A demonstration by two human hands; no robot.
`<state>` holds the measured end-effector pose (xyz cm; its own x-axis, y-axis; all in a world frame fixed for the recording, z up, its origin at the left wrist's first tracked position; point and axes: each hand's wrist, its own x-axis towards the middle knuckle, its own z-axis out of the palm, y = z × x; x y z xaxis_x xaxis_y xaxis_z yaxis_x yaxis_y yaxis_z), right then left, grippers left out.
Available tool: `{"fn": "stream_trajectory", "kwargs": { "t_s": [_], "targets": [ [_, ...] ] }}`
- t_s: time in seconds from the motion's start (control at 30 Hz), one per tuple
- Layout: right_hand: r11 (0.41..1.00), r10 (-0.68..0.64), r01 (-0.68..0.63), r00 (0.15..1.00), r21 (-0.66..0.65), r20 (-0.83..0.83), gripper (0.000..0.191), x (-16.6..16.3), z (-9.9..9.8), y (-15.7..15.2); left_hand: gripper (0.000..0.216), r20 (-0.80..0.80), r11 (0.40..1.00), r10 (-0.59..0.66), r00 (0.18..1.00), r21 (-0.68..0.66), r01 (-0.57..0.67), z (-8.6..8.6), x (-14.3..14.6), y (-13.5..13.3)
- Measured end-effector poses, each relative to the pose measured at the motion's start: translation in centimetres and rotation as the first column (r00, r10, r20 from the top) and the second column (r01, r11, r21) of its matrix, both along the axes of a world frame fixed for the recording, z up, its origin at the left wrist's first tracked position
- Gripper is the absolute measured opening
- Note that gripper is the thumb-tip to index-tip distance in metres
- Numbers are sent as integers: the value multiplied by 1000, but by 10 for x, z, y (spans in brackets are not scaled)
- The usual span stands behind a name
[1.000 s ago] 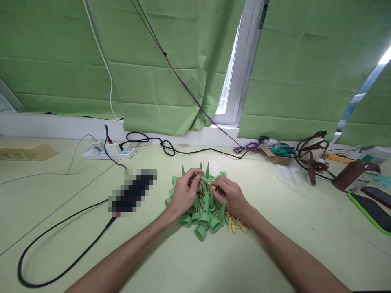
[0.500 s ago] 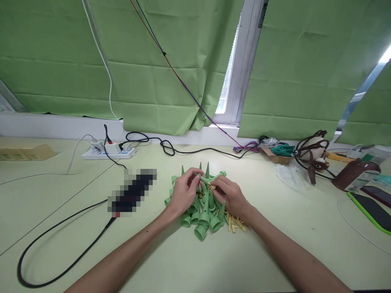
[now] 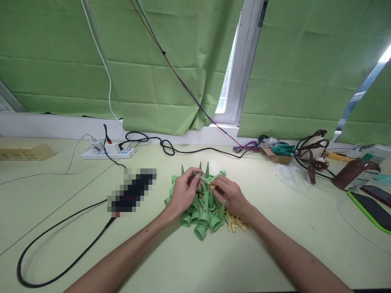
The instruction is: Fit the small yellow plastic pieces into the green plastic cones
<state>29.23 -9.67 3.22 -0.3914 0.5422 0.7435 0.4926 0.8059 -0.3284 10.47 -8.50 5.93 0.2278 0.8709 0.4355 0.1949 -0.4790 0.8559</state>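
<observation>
A pile of green plastic cone spikes lies in the middle of the pale green table. Small yellow plastic pieces are scattered at the pile's right edge. My left hand is closed, pinching one green cone spike held level above the pile. My right hand is closed too, its fingertips pinching a small yellow piece right against that held spike.
A pixelated dark device with a black cable lies left of the pile. A white power strip sits at the back. At the right are a clear bag, a brown-strapped object, a brown case and a green-edged phone.
Hardly anything differs. Both hands keep their pinch above the pile, with only slight finger shifts.
</observation>
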Motion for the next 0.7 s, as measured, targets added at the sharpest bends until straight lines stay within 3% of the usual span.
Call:
{"fn": "stream_trajectory", "kwargs": {
  "t_s": [0.7],
  "targets": [
    [1000,-7,7,1000,12,-6,15,-1,-1,1,19,2,1000,-4,1000,3,4,-2,0,2]
  ]
}}
